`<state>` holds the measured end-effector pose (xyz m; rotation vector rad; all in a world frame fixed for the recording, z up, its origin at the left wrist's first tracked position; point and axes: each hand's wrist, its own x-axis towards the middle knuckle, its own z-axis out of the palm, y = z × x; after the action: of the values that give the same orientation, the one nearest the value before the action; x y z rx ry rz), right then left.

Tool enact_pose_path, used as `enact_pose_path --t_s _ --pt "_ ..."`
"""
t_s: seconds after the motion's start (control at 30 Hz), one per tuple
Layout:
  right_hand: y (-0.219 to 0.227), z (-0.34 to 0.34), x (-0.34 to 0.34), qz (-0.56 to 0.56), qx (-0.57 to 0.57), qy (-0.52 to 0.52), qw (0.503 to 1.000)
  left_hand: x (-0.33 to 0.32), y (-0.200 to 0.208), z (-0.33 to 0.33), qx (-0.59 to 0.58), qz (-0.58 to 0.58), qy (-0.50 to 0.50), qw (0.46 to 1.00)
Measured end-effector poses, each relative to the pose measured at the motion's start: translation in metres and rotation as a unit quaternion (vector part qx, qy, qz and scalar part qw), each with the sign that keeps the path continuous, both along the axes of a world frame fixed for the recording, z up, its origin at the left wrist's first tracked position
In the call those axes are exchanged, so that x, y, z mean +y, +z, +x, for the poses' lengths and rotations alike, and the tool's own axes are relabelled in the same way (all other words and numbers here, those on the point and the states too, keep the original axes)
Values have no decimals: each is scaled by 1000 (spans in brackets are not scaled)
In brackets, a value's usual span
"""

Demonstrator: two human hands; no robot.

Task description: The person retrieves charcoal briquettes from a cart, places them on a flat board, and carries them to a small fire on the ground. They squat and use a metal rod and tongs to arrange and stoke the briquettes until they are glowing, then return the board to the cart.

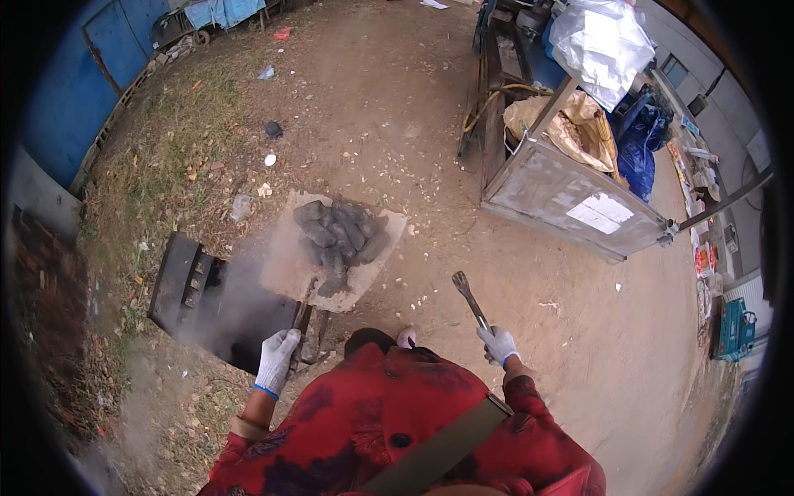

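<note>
My left hand (pixel 279 359), in a white glove with a blue cuff, is closed on a dark narrow stick (pixel 305 317) by the corner of a black metal grill box (pixel 248 318). The stick's upper end reaches the near edge of a pale flat board (pixel 379 263). On that board lies a heap of grey-black charcoal lumps (pixel 337 236). My right hand (pixel 498 344), gloved the same way, grips a pair of metal tongs (pixel 470 296). Their tips point up and left, apart from the charcoal. Smoke drifts over the grill box and partly veils it.
A metal-sided cart (pixel 571 202) stands at the far right, carrying a tan sack (pixel 571 124), a blue plastic bag (pixel 641 157) and a white plastic sheet (pixel 602 45). A teal crate (pixel 733 331) is at the right edge. Grass and litter lie left, before blue panels (pixel 66 91).
</note>
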<state>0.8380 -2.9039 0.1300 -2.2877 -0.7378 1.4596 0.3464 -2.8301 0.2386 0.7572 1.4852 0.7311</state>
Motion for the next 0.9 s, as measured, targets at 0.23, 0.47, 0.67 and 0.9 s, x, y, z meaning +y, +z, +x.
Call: enact_pose_path --t_s 0.23,0.47,0.67,0.9 --pt "47 37 350 177 18 99 979 187 -23 53 21 27 75 997" --pt "46 80 541 188 58 2 980 432 -38 98 68 15 8 998" --pt "70 126 678 186 129 -110 968 652 5 168 75 -4 -65 995" --pt "73 228 878 235 106 -177 950 872 24 282 78 5 -107 991"
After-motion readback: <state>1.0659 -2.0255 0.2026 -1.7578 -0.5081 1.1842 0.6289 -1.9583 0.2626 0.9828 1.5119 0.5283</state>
